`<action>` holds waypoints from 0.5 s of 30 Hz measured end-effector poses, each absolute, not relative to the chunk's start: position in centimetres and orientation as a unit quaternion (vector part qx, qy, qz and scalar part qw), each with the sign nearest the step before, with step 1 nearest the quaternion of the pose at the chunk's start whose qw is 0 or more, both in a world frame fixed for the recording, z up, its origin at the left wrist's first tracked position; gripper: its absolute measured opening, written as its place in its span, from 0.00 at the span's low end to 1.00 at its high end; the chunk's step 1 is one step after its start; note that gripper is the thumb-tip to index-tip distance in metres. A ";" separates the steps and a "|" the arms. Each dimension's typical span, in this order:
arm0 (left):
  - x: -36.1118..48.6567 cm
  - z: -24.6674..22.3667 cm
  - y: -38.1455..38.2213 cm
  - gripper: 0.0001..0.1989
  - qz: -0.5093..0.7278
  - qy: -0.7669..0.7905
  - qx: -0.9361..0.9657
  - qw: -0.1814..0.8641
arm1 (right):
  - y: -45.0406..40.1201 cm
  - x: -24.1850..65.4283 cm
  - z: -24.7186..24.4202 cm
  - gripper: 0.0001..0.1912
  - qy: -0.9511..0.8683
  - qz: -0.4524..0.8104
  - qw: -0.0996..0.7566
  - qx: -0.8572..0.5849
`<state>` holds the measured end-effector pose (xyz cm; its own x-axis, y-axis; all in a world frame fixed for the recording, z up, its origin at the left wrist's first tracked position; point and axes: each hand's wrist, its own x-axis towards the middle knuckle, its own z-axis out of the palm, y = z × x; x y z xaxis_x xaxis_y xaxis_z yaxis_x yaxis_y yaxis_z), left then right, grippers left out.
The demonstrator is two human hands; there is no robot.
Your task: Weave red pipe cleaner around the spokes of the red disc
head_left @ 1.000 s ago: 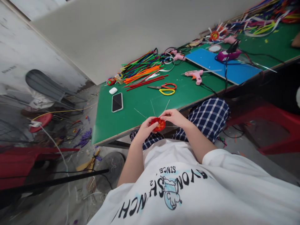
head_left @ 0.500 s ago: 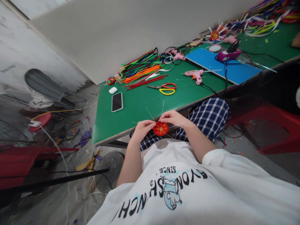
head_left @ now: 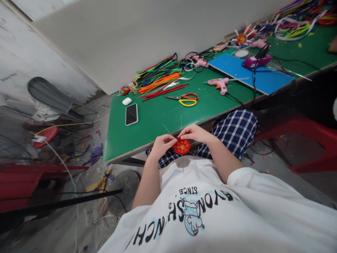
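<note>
A round red and orange woven disc [head_left: 182, 146] with thin pale wires sticking out all around hangs over my lap, just off the table's front edge. My left hand [head_left: 163, 144] pinches its upper left rim between thumb and fingers. At the top rim, my right hand [head_left: 193, 133] is closed on the disc too, its fingertips almost touching those of my left hand. Scissors [head_left: 187, 99] with red and yellow handles lie on the green table [head_left: 152, 121] beyond my hands. A phone [head_left: 131, 114] rests to their left.
Colored pipe cleaners [head_left: 159, 79] lie along the wall. A pink glue gun [head_left: 221, 85] with a cable sits right of the scissors, beside a blue board [head_left: 237, 72]. A white case [head_left: 126, 101] is behind the phone. A red stool [head_left: 302, 140] stands at the right.
The disc has shifted slightly right and down and turned a little, with its wires at new angles. Both hands still hold its upper rim.
</note>
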<state>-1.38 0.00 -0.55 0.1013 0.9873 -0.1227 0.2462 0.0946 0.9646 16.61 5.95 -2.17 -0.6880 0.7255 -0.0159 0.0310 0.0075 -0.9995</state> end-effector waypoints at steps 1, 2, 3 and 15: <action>-1.4 -0.6 0.0 0.10 0.379 0.555 0.555 0.490 | 6.0 16.6 -2.2 0.14 -0.658 0.640 0.270 -0.291; -1.4 -0.6 0.0 0.10 0.380 0.556 0.553 0.490 | 6.0 16.6 -2.2 0.14 -0.659 0.636 0.271 -0.295; -1.5 -0.5 -0.1 0.10 0.381 0.556 0.549 0.494 | 6.0 16.6 -2.1 0.14 -0.660 0.632 0.274 -0.300; -0.4 -0.8 -0.2 0.17 0.411 0.487 0.485 0.599 | 6.0 16.7 -1.7 0.12 -0.651 0.578 0.347 -0.350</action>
<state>-0.37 -0.16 -0.79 0.1866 0.9650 -0.1845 -0.0203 0.1915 0.9813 16.70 6.04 -1.65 -0.5147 0.8561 0.0473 0.0545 0.0877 -0.9947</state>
